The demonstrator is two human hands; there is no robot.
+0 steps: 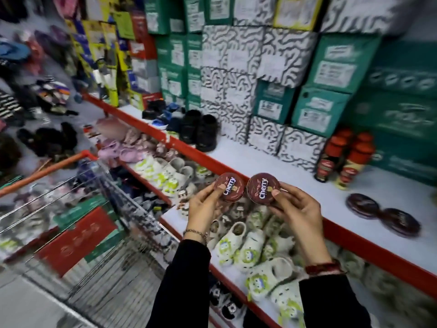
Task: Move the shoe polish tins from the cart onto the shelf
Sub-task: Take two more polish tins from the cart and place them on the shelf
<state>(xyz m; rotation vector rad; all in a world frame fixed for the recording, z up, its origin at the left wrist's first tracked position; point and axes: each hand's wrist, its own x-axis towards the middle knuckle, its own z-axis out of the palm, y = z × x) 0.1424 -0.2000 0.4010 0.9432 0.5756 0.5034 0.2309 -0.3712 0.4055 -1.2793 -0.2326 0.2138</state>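
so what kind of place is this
Most likely a shoe shop aisle: stacked green cardboard shoe boxes on a red-edged white shelf, white children's clogs on the tier below, and a wire shopping cart beside it.

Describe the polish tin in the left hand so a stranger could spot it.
Find the red-edged shelf under the shoe boxes. Before its edge, two hands hold round maroon tins; the left hand has the left tin. It sits slightly lower than its twin.

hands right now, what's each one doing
Left hand: closed on a Cherry shoe polish tin.
Right hand: closed on a second Cherry tin, at the shelf edge.
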